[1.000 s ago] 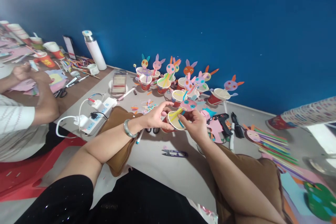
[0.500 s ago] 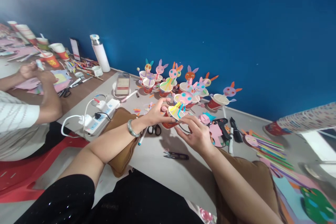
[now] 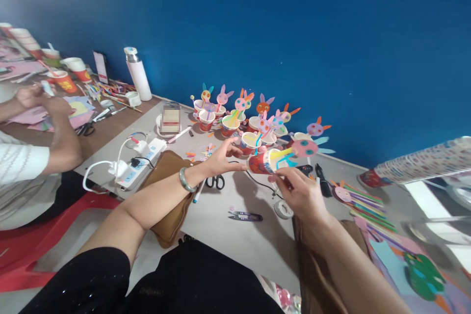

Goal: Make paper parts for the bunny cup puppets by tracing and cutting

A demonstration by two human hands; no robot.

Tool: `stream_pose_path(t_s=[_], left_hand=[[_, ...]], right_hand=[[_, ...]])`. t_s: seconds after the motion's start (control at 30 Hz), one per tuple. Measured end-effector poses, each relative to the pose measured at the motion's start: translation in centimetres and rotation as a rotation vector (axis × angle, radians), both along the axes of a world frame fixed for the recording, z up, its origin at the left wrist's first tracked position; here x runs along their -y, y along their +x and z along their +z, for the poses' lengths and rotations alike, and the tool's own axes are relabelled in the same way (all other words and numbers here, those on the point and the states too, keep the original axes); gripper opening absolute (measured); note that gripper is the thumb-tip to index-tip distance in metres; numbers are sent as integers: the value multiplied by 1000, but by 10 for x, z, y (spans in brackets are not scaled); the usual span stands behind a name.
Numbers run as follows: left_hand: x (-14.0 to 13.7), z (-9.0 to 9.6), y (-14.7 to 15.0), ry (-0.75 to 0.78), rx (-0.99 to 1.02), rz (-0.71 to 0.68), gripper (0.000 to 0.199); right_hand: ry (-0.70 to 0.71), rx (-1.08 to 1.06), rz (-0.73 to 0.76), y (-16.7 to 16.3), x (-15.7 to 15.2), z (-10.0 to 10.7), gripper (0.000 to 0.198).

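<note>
A red printed paper cup [image 3: 258,162] is tipped on its side in the air, its mouth turned to the right. Out of it reach yellow and blue paper strips with a pink paper rabbit head [image 3: 304,148] with blue eyes and pale blue ears. My right hand [image 3: 300,190] pinches the cup at its rim by the blue strip. By the cup's base is my left hand [image 3: 225,156], thumb and fingers apart, with the thumb tip at or against the base. Behind the hands stand several similar rabbit cups, among them one cup [image 3: 250,143] with a yellow strip inside.
On the table lie thread snips [image 3: 246,216], a tape roll [image 3: 283,209], black-handled scissors [image 3: 215,182] and a power strip [image 3: 145,161]. Coloured sticks [image 3: 371,206] and a long stack of cups [image 3: 423,164] are at right. A co-worker's hands [image 3: 44,98] are at left.
The cup has gone from upright between both hands to tipped over, with the rabbit head swung right. My right hand has moved right with it, and my left fingers have spread.
</note>
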State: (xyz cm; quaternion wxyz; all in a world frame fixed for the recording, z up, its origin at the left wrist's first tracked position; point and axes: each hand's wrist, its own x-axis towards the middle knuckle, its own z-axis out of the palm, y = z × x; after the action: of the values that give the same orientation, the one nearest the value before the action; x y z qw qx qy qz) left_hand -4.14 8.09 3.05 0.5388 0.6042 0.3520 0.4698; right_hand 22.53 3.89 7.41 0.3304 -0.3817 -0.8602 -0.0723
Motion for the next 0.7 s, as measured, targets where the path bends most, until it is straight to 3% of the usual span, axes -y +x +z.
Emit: stream_pose_path(t_s=[0.17,0.4,0.57,0.7], left_hand=[[-3,-11,-2,128,-133,9,95],[-4,-19,-2,237,-232,14,73],[-5,-13,-4,274,-321,36,44],[-4,-11,-5,265,-300,42,41]], right_hand=[[181,152,-265,39,-18,6,17],[132,209,-436,59,-40,2,28],[146,203,-413,54,-35,3,25],[170,192,-259,34,-19,6,17]])
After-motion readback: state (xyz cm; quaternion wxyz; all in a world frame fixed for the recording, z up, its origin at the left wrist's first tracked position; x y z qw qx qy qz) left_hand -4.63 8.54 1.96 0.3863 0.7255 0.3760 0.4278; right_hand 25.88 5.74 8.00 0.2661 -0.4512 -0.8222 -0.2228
